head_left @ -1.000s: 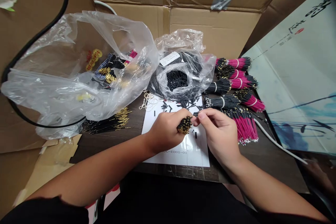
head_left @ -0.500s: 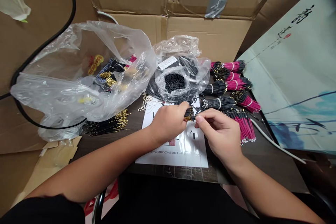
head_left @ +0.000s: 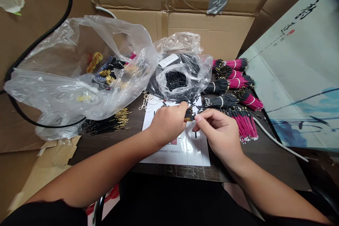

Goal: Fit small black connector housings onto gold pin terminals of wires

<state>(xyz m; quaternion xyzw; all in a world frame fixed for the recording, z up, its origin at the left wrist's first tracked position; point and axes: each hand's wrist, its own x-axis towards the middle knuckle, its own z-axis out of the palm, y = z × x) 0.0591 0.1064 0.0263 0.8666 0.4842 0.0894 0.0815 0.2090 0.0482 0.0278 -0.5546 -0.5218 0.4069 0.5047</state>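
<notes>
My left hand (head_left: 169, 120) is wrapped around a bundle of thin black wires (head_left: 189, 113) whose gold and black-sleeved tips poke out toward the right. At those tips, my right hand (head_left: 221, 130) pinches with thumb and forefinger; what sits in the pinch is too small to make out for sure. Below both hands lies a white printed sheet (head_left: 182, 159) with loose short black tubes scattered on it. Just behind stands an open clear plastic bag (head_left: 161, 81) full of small black tubes (head_left: 175, 80).
A large clear bag (head_left: 66, 88) with wire bundles fills the left, beside loose gold-tipped black wires (head_left: 108, 123). Rubber bands (head_left: 148, 102) lie near the sheet. Banded black wires (head_left: 221, 101) and pink wires (head_left: 247, 127) are at right. Cardboard (head_left: 209, 31) walls the back.
My right hand has shifted slightly left, staying at the wire tips. My left hand keeps its hold on the bundle. The whole view has moved a little.
</notes>
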